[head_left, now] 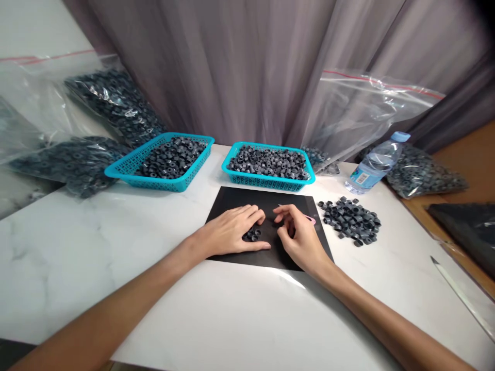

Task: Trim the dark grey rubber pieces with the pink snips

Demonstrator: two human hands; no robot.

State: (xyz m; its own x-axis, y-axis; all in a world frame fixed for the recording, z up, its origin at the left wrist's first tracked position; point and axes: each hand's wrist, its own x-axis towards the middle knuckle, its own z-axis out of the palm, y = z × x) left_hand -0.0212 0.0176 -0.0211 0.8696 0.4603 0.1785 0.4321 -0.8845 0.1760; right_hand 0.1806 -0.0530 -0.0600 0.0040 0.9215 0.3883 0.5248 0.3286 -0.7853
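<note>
My left hand [240,230] rests on a black mat [232,201], its thumb and fingers apart and cupped around several small black rings [253,235]. It does not grip them. To the right, my right hand [303,239] is over the same mat with its fingers curled inward. Whatever its fingers may hold is hidden. Behind its knuckles shows the pink looped handle [311,220] of a tool, and a thin tip appears near the index finger. I cannot tell whether this tool is held or lies on the mat.
Two blue baskets [268,184] [154,183] of dark rings stand at the back. On the right are a loose pile of rings [350,220], a water bottle [375,165] and a knife-like blade [460,293]. Clear bags of rings [116,105] [423,172] flank the table.
</note>
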